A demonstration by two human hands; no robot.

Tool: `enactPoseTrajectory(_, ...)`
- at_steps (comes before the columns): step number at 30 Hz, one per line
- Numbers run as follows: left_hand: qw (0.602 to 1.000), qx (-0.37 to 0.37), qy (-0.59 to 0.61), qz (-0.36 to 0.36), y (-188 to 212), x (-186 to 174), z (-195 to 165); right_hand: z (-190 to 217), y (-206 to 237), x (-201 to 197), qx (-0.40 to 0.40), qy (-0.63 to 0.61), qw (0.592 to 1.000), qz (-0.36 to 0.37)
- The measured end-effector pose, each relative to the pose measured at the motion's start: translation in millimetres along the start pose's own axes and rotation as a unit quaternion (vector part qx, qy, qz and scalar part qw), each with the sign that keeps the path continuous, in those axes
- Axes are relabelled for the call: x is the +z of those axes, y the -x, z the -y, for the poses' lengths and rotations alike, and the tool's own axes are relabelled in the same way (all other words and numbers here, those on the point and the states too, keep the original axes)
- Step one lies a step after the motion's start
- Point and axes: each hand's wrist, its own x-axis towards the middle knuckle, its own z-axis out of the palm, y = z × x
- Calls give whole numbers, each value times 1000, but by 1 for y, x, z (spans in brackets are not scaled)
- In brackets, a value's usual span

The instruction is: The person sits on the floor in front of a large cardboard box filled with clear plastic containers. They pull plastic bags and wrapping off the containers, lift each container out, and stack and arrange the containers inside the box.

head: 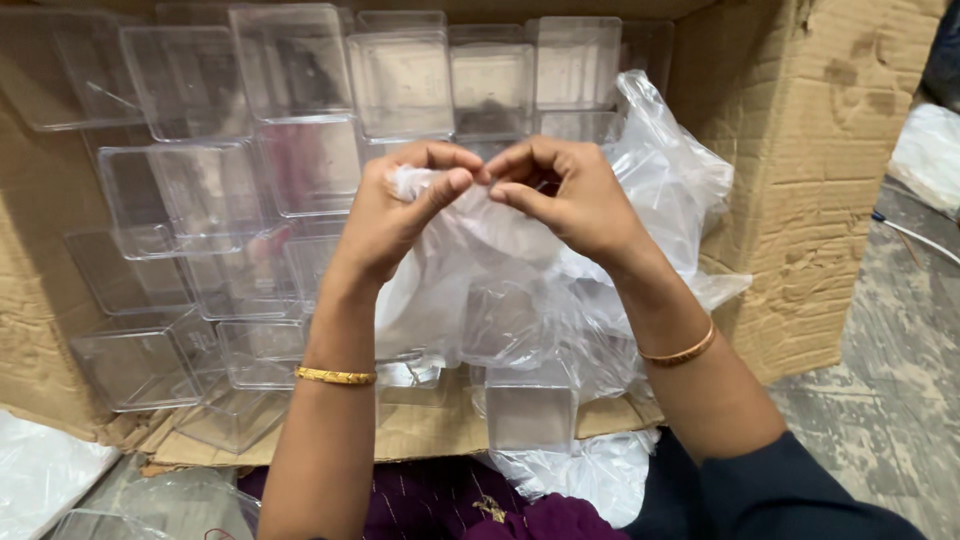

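Purple garment (440,505) nearest camera. Beyond it, left hand (400,205) and right hand (565,195) pinch clear plastic bag (520,290) top between fingertips, thumbs meeting; bag hangs below both hands, equally near, over cardboard carton (800,130) of clear boxes (290,70).

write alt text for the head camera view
Left hand and right hand pinch the top of a clear plastic bag over a cardboard box full of clear plastic containers.
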Motion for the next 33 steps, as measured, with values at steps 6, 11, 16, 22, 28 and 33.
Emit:
enactPoseTrajectory(6, 997, -13, 29, -71, 2, -10, 11, -17, -7, 11, -44, -42, 998, 19)
enactPoseTrajectory(11, 998, -30, 12, -55, 9, -21, 19, -23, -10, 15, -46, 41, 998, -22)
enactPoseTrajectory(16, 997, -7, 10, -79, 4, -20, 31, -22, -13, 19, -53, 95, 993, -39)
enactPoseTrajectory(22, 994, -33, 78, -72, 3, -23, 40, -28, -17, 22, -105, 98, 984, -110)
enactPoseTrajectory(28, 997, -56, 50, -8, 5, -37, 35, -24, -36, 17, -107, -189, 970, -107)
enactPoseTrajectory(33, 998, -41, 43, -17, 4, -46, 35, -20, -38, 22, -115, -65, 990, 54)
